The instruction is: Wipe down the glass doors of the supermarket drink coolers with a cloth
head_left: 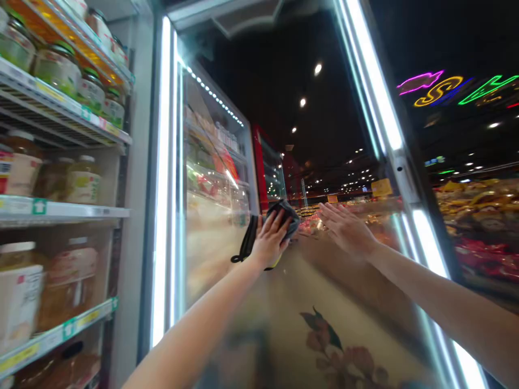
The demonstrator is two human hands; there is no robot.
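My left hand (271,236) presses a dark grey cloth (288,216) flat against the inside of an open glass fridge door (324,302). Its fingers lie spread over the cloth, and a dark loop of the cloth hangs left of my wrist. My right hand (344,227) rests open on the same glass a little to the right, fingers stretched out and holding nothing. The glass looks fogged in its lower part.
Open fridge shelves (60,210) on the left hold several jars and tubs. A lit door frame strip (164,189) stands beside them. The door's lit right edge (389,135) runs down on the right. Through the glass show a store aisle, further coolers and neon signs (441,89).
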